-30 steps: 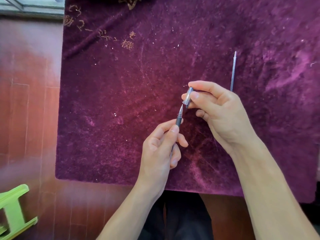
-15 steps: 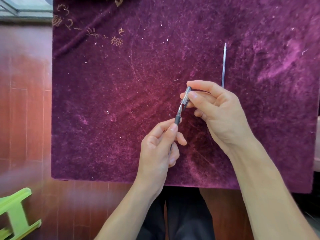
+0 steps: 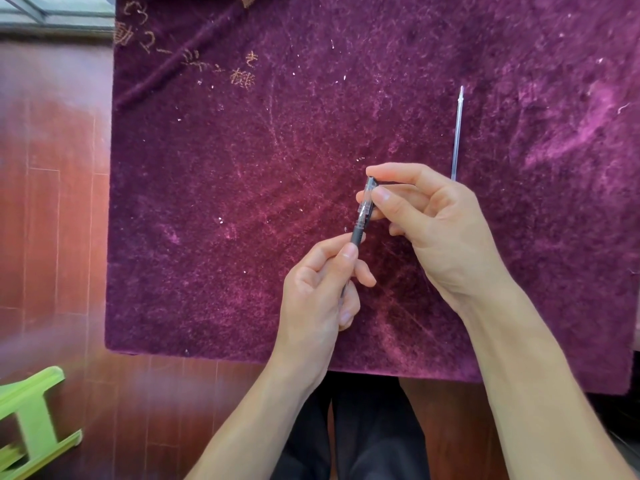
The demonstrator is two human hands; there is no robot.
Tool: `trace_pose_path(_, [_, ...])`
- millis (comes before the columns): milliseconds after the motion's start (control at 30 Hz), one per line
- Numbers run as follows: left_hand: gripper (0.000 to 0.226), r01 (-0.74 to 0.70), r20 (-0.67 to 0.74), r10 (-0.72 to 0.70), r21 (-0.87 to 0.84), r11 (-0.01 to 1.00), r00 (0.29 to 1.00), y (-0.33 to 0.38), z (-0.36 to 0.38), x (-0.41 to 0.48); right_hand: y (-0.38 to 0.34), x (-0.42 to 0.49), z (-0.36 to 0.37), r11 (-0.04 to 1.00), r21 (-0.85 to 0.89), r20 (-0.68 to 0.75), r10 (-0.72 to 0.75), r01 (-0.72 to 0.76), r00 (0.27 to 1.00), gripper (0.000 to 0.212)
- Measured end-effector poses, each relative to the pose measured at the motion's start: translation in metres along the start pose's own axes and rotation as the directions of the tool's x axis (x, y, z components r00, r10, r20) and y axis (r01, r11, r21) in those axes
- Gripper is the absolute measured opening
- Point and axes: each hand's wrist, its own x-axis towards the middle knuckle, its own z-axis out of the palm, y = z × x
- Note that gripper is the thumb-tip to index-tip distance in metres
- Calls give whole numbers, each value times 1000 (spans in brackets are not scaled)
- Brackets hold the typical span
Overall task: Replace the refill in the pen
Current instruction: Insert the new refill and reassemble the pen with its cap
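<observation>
While both hands grip the pen (image 3: 362, 216), cloth (image 3: 242, 202) lies open leftward.

Bright even daylight, soft shadows; centre sharp, left edge smeared, wide-angle bowing.

Plum velvet cloth (image 3: 242, 202), gold embroidery (image 3: 242, 77); black-and-clear pen (image 3: 362, 216); lime stool (image 3: 31, 420).

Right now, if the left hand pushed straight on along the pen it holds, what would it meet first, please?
Most likely the right hand, whose fingers pinch the clear cap just ahead of the left hand on the pen; depth looks shared.
</observation>
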Motion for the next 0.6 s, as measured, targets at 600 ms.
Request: trace_pose_path(600, [22, 2, -45, -3, -32, 999, 999, -1, 2, 7, 10, -1, 6, 998, 54, -27, -9, 10, 1000, 19])
